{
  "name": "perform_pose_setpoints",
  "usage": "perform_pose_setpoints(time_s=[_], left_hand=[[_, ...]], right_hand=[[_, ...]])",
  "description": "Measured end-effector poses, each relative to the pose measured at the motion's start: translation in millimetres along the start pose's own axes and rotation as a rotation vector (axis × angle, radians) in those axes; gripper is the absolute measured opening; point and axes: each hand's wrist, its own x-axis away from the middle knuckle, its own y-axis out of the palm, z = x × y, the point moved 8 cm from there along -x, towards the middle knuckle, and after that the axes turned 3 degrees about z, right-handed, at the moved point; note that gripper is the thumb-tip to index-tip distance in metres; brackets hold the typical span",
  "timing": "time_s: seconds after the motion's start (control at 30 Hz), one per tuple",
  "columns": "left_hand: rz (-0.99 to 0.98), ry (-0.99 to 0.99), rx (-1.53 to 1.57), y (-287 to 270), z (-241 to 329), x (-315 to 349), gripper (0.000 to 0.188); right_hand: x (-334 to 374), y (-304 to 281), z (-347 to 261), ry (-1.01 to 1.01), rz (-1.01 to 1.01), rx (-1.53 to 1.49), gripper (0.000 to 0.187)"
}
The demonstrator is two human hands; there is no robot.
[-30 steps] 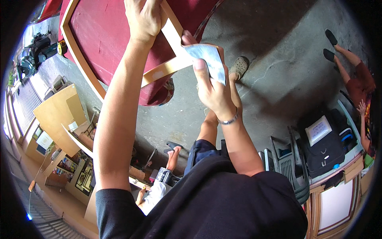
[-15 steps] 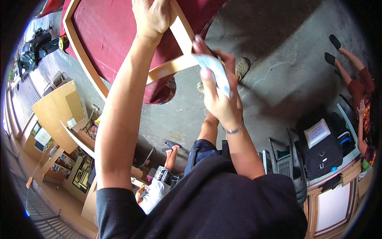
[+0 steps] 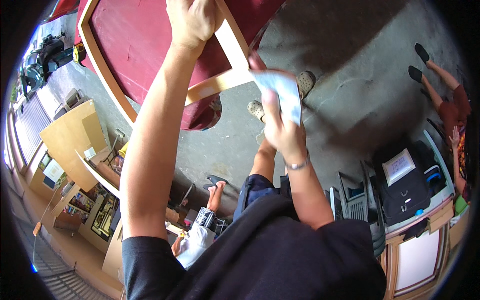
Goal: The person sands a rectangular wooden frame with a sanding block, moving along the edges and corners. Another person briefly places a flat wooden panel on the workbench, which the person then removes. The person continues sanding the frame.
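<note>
A pale wooden frame (image 3: 220, 86) with angled sides lies across a dark red covered surface (image 3: 135, 50). Near the top edge, my left hand (image 3: 192, 22) is closed on one of its bars. My right hand (image 3: 280, 127) pinches a folded pale blue sheet (image 3: 280, 87), perhaps sandpaper, with the thumb on its face and the fingers behind it. That sheet is beside the frame's near right corner; motion blurs the fingertips, and I cannot tell whether it touches the wood.
Grey concrete floor (image 3: 340, 80) spreads to the right, with my clogs (image 3: 305, 82) below the corner. A black bag (image 3: 405, 185) and stacked chairs (image 3: 352, 200) stand at lower right. One person (image 3: 452, 107) is at far right, another (image 3: 197, 245) at lower left. Wooden boards (image 3: 75, 142) lean at left.
My right hand and the sheet have shifted a little right, out past the frame's corner. The sheet's face shows wider. My left hand and the frame stay almost still.
</note>
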Motion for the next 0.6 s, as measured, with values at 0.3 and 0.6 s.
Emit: perform_pose_setpoints(time_s=[0.3,0.6], left_hand=[[0.019,0.03,-0.035,1.1,-2.1,0.4,0.069],[-0.014,0.054,-0.064,0.1,-3.7,3.1,0.066]], right_hand=[[12.5,-9.2,13.1,0.047,0.083,-0.166,0.041],[0.4,-6.9,21.9,0.028,0.071,-0.091,0.036]])
